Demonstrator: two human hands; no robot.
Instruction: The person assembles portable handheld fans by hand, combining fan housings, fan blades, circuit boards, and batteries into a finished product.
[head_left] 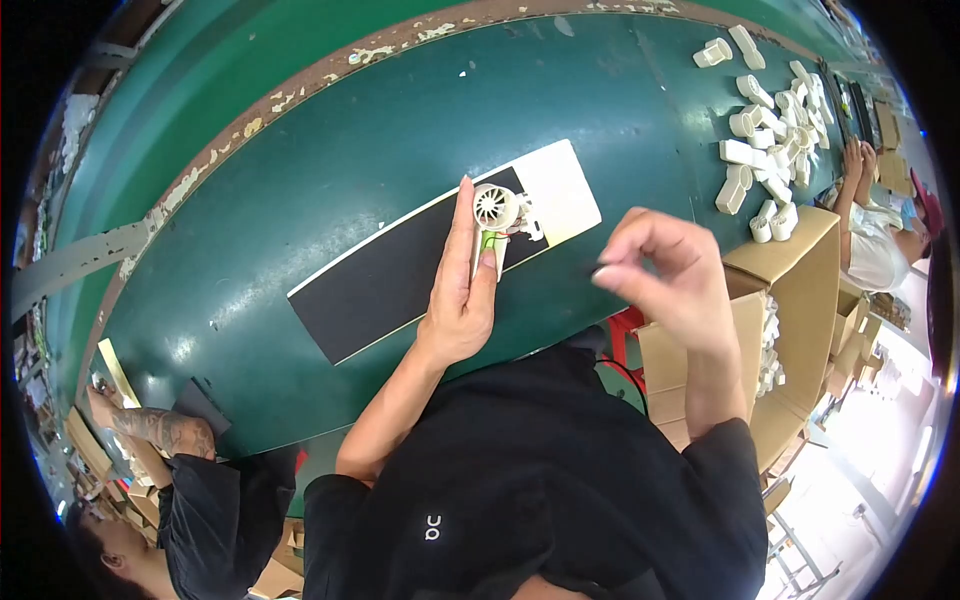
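Note:
A small white fan housing (492, 207) with a round, spoked end is gripped in my left hand (460, 305), thumb on one side and straight fingers on the other. In the housing's open body lies a green cylinder (489, 240), with thin wires beside it. Off to the right, my right hand (680, 275) is raised, thumb and forefinger pinched on a tiny dark piece (597, 269) too small to name. Beneath the left hand, a black sheet (375, 280) lies on a longer pale strip (565, 190). White, irregular cut parts (533, 222) lie by the housing.
Several white plastic housings (775, 135) are heaped on the green table (560, 90) at the far right. An open cardboard box (800, 310) with white parts stands by my right arm. Co-workers sit at the left (190, 500) and far right (880, 225).

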